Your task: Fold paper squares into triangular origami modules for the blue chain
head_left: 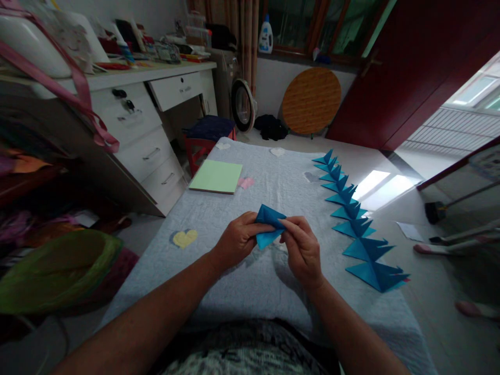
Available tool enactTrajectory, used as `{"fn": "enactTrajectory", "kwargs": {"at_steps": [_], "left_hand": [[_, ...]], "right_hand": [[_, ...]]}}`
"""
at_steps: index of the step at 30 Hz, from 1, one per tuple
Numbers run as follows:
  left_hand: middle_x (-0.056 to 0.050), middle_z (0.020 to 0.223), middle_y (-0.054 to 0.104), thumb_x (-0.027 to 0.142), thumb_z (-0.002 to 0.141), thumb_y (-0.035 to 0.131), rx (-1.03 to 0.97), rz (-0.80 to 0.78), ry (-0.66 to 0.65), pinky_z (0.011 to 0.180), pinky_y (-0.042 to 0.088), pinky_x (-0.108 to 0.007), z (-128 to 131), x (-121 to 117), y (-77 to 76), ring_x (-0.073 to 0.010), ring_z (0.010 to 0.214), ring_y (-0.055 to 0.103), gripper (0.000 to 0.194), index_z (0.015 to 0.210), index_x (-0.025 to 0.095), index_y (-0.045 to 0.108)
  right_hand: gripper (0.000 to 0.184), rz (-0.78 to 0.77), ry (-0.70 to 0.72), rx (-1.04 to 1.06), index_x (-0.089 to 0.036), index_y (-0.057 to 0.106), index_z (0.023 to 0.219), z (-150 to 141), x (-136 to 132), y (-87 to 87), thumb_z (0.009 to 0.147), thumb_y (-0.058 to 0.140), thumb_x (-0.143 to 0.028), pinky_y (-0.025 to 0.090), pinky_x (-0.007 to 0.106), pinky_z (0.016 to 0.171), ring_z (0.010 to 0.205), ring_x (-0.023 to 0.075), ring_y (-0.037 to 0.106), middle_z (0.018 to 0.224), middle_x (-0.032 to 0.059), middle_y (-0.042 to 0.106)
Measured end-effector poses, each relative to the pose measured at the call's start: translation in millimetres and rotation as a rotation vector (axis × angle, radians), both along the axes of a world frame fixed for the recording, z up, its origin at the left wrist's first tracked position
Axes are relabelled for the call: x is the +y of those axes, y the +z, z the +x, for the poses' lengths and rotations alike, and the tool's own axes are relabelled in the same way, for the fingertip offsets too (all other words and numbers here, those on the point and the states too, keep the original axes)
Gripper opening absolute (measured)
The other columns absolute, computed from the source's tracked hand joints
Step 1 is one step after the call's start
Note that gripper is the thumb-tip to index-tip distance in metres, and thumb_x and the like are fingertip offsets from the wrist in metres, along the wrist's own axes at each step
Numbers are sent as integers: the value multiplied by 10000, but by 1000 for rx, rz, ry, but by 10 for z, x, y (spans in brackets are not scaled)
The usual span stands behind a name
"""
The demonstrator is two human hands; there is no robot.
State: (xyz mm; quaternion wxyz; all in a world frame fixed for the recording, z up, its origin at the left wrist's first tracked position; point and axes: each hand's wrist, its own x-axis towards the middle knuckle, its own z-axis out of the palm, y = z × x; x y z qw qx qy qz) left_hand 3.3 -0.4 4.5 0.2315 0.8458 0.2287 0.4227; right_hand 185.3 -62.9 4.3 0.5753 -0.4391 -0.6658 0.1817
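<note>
Rn both hands point(239, 237) point(302, 250) pinch folded blue paper point(269, 214) above tbl point(289, 182), blue origami point(363, 250) at R.

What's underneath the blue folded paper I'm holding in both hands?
Around the blue folded paper, pale blue patterned cloth shows beneath. The patch directly behind it and your left hand and right hand is covered, so any pattern there is hidden.
</note>
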Motion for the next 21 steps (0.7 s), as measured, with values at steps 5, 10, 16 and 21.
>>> {"fn": "enactTrajectory", "kwargs": {"at_steps": [5,10,16,21], "left_hand": [[-76,1025,693,127,913,557,-5,-41,-3,818,563,-328,-5,-6,21,-193,943,675,296,1107,233,755],[-66,976,672,119,902,559,-8,-51,-12,782,549,-308,-1,-16,40,-181,894,658,281,1080,217,754],[-68,928,653,145,904,563,39,-38,-7,738,531,-293,-4,-16,6,-183,854,639,247,1048,208,754],[-60,929,647,138,898,566,45,-40,4,743,527,-288,-16,-18,-1,-179,862,635,236,1036,209,744]], "right_hand": [[293,-53,20,160,-273,668,1161,-8,13,-34,977,496,-123,521,278,656,714,118,610,933,13,584],[117,-121,30,308,-250,625,987,-26,30,-72,948,571,-154,509,250,627,687,121,602,807,-26,579],[83,-117,27,230,-224,595,884,-22,35,-51,943,573,-170,477,257,631,701,127,561,808,-15,551],[94,-127,26,214,-222,589,875,-20,16,-33,947,561,-167,456,259,614,675,123,538,793,-18,530]]}}
